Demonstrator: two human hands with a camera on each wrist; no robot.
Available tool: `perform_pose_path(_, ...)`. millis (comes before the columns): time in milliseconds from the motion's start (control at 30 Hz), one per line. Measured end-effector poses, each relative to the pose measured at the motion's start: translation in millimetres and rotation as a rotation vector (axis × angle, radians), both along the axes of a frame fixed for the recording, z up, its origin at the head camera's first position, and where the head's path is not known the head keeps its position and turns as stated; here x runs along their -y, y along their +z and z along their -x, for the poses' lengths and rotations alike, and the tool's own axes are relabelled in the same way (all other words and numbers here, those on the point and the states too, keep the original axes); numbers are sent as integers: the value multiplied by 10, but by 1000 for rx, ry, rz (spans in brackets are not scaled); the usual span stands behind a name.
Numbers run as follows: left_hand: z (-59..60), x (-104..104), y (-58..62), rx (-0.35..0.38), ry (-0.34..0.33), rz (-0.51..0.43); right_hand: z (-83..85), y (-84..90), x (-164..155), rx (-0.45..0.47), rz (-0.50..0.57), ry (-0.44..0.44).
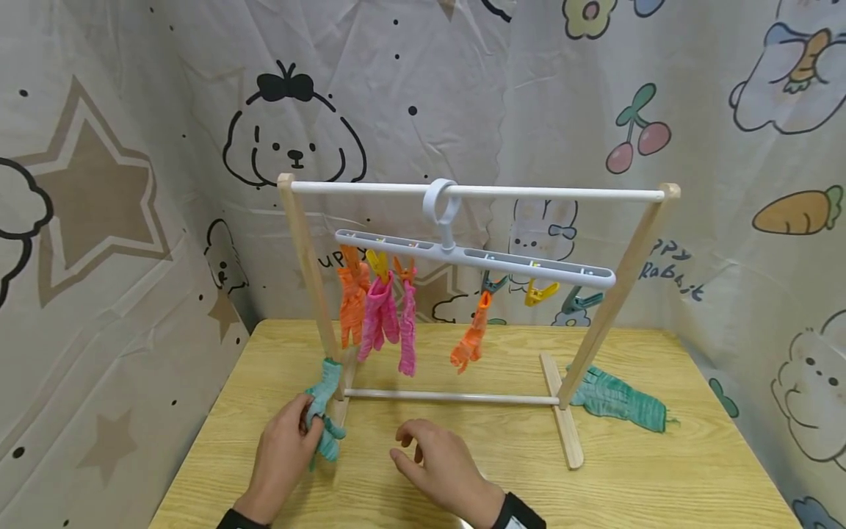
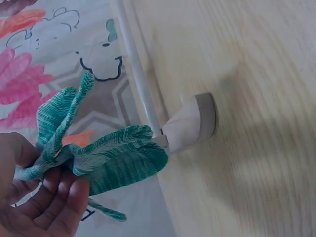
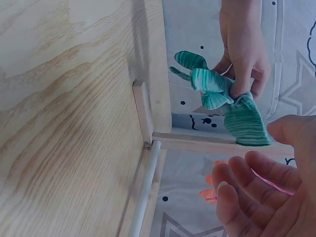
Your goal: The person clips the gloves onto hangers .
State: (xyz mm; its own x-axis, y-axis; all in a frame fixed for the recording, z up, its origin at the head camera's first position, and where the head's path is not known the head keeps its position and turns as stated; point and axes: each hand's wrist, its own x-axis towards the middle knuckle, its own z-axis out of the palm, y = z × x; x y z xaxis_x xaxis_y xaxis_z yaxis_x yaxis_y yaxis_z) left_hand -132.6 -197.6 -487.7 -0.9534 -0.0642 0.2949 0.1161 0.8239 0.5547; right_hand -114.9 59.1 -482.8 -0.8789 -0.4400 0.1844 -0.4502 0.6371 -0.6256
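My left hand pinches a teal knitted glove around its middle, beside the rack's left leg. In the left wrist view the glove has its fingers splayed out from my grip. My right hand hovers over the front of the table with bent, relaxed fingers and nothing in them. The right wrist view shows that hand just below the glove's cuff. On the grey clip hanger hang orange gloves and pink gloves.
A wooden rack with a white top bar carries the hanger. A yellow clip and a grey-blue clip hang unused at its right. Another teal glove lies behind the right leg. A patterned curtain surrounds the table.
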Motion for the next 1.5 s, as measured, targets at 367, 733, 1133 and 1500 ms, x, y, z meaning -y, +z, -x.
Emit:
perform_pose_path(367,-54,-104,12,-126,-36,4,32,-7,-90,-57,25,-11)
perform_pose_path(733,-134,-285,120,-195,-93,-20,64,46,-227,5,42,-33)
perform_pose_path(1133,-238,-533,282,-214,-151,-70,93,88,-379,-28,40,-101)
perform_pose_path(1500,-322,-748,359,-292,-204,-118,106,119,-555,-6,37,-148)
